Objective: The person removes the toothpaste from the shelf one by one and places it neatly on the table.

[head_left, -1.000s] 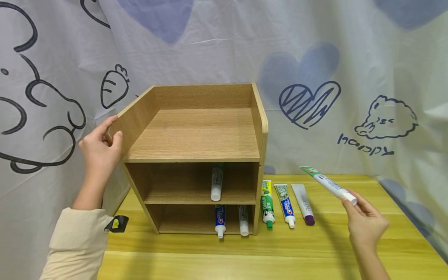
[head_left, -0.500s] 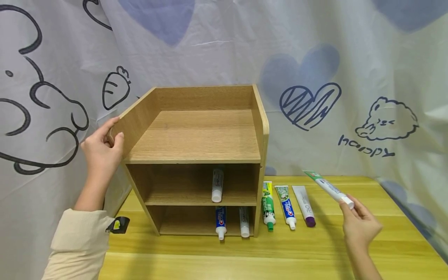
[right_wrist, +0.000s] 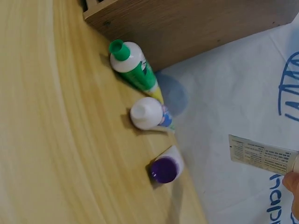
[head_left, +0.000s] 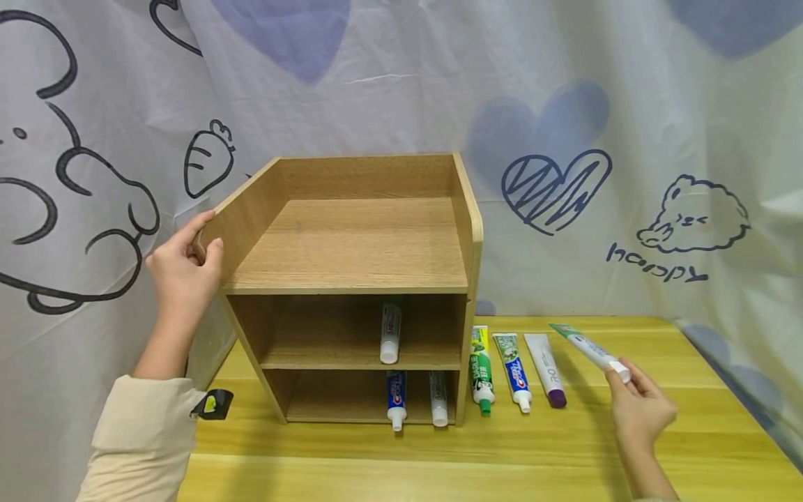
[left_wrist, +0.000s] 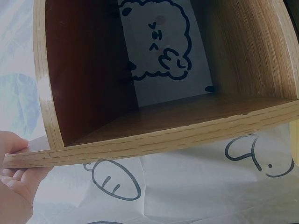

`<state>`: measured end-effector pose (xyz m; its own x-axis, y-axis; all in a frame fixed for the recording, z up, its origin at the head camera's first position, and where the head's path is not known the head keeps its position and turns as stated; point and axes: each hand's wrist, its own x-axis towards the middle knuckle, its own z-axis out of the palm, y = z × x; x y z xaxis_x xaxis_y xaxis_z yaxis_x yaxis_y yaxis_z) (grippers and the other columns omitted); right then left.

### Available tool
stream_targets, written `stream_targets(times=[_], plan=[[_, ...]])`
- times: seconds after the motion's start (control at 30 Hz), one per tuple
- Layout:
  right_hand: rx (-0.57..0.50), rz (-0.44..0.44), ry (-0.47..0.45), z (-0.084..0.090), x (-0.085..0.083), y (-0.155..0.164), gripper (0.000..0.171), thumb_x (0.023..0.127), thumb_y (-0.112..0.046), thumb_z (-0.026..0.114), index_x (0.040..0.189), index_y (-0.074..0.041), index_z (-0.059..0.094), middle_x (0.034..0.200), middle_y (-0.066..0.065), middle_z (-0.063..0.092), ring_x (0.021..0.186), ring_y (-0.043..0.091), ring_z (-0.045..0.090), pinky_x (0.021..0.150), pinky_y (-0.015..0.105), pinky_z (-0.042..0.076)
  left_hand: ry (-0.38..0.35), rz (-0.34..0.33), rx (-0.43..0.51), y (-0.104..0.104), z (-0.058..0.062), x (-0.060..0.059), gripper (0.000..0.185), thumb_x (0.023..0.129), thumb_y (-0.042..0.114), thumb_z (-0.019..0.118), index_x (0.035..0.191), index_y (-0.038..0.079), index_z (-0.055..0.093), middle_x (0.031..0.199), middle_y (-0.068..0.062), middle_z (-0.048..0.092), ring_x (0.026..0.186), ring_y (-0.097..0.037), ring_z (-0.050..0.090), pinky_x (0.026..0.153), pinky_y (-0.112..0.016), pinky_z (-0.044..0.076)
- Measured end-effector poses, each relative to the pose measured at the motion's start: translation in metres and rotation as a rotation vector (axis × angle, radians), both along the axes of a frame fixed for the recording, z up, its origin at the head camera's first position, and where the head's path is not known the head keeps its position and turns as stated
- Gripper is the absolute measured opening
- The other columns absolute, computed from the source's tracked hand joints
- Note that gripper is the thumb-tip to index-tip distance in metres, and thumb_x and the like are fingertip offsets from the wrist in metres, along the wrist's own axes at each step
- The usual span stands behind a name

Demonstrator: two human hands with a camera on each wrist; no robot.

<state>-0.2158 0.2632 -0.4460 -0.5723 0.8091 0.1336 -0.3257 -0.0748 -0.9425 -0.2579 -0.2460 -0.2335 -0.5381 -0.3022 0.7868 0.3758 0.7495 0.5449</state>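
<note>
The wooden shelf unit [head_left: 351,279], grainy light-brown board with rounded front corners, stood on the yellow plank table [head_left: 502,453]. The left hand [head_left: 182,268] gripped the front edge of its left side panel, fingers curled over the top and thumb inside. To the shelf's right, the right hand [head_left: 640,411] pinched a slim white toothpaste tube [head_left: 590,348] by its cap end, the flat green crimped tail raised above the table. Between shelf and held tube lay three tubes side by side: green-capped [head_left: 481,373], white-capped [head_left: 513,369], purple-capped [head_left: 547,367]. One tube [head_left: 389,331] lay in the middle compartment, two [head_left: 394,397] in the lowest. A cartoon-printed cloth [head_left: 627,174] hung behind the shelf.
</note>
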Motion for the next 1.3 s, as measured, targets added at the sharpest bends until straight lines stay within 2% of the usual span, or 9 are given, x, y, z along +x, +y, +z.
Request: stream_targets(times=[0.27, 0.43, 0.5, 0.7, 0.77, 0.83, 0.93, 1.17, 1.3], plan=[[0.062, -0.017, -0.074, -0.016, -0.007, 0.007, 0.035, 0.07, 0.008, 0.07, 0.105, 0.008, 0.065, 0.069, -0.026, 0.061, 0.062, -0.013, 0.06, 0.059, 0.006, 0.047, -0.001, 0.002, -0.004, -0.001, 0.0, 0.0, 0.037, 0.078, -0.004, 0.058, 0.112, 0.007, 0.068, 0.046, 0.025, 0.03, 0.04, 0.01, 0.025, 0.044, -0.013, 0.021], [0.16, -0.041, -0.152, -0.02, -0.007, 0.008, 0.033, 0.072, 0.009, 0.067, 0.091, -0.018, 0.068, 0.063, -0.035, 0.054, 0.058, -0.018, 0.055, 0.058, 0.002, 0.044, 0.001, -0.001, -0.003, 0.0, 0.001, 0.0, 0.037, 0.078, -0.004, 0.058, 0.112, 0.007, 0.068, 0.046, 0.024, 0.03, 0.04, 0.01, 0.025, 0.044, -0.013, 0.022], [0.186, -0.046, -0.18, -0.022, -0.008, 0.009, 0.032, 0.072, 0.008, 0.066, 0.087, -0.021, 0.066, 0.061, -0.037, 0.051, 0.058, -0.019, 0.053, 0.057, 0.002, 0.043, -0.001, 0.0, -0.002, 0.0, 0.001, 0.0, 0.037, 0.078, -0.004, 0.058, 0.112, 0.007, 0.068, 0.046, 0.025, 0.03, 0.04, 0.01, 0.024, 0.045, -0.014, 0.022], [0.287, -0.077, -0.252, -0.032, -0.015, 0.012, 0.033, 0.074, 0.006, 0.065, 0.106, 0.013, 0.062, 0.061, -0.042, 0.043, 0.058, -0.023, 0.046, 0.056, -0.001, 0.04, -0.009, 0.005, 0.001, 0.0, 0.001, 0.001, 0.037, 0.078, -0.003, 0.058, 0.112, 0.007, 0.068, 0.046, 0.025, 0.03, 0.04, 0.01, 0.024, 0.045, -0.015, 0.021], [0.329, -0.099, -0.272, -0.036, -0.017, 0.013, 0.032, 0.073, 0.006, 0.066, 0.104, 0.013, 0.063, 0.071, -0.029, 0.058, 0.058, -0.024, 0.044, 0.056, -0.002, 0.039, -0.009, 0.005, 0.002, 0.0, 0.001, 0.001, 0.037, 0.078, -0.003, 0.058, 0.112, 0.007, 0.068, 0.046, 0.025, 0.03, 0.04, 0.01, 0.024, 0.045, -0.015, 0.021], [0.371, -0.095, -0.29, -0.041, -0.02, 0.015, 0.032, 0.073, 0.007, 0.066, 0.104, 0.015, 0.062, 0.085, -0.004, 0.068, 0.058, -0.024, 0.042, 0.056, -0.002, 0.039, -0.009, 0.006, 0.003, -0.001, 0.001, 0.001, 0.037, 0.078, -0.003, 0.058, 0.112, 0.007, 0.068, 0.046, 0.025, 0.03, 0.039, 0.01, 0.023, 0.044, -0.015, 0.02], [0.424, -0.066, -0.307, -0.046, -0.023, 0.015, 0.031, 0.074, 0.008, 0.065, 0.104, 0.016, 0.061, 0.103, 0.031, 0.058, 0.06, -0.027, 0.039, 0.058, -0.003, 0.038, -0.01, 0.008, 0.003, -0.001, 0.001, 0.001, 0.037, 0.078, -0.003, 0.058, 0.112, 0.007, 0.068, 0.046, 0.024, 0.03, 0.039, 0.009, 0.023, 0.043, -0.014, 0.02], [0.547, -0.061, -0.314, -0.05, -0.025, 0.013, 0.028, 0.074, 0.008, 0.064, 0.101, 0.016, 0.063, 0.098, 0.036, 0.06, 0.061, -0.029, 0.034, 0.056, -0.006, 0.032, -0.013, -0.001, 0.006, -0.001, 0.001, 0.0, 0.037, 0.078, -0.004, 0.057, 0.112, 0.006, 0.068, 0.046, 0.025, 0.03, 0.04, 0.01, 0.024, 0.043, -0.013, 0.021], [0.735, -0.093, -0.345, -0.05, -0.025, 0.012, 0.027, 0.072, 0.007, 0.065, 0.098, 0.016, 0.064, 0.092, 0.034, 0.062, 0.061, 0.011, 0.065, 0.056, 0.0, 0.034, -0.021, 0.0, 0.006, -0.001, 0.0, 0.001, 0.037, 0.078, -0.004, 0.057, 0.112, 0.006, 0.067, 0.046, 0.025, 0.029, 0.04, 0.01, 0.024, 0.043, -0.014, 0.021]])
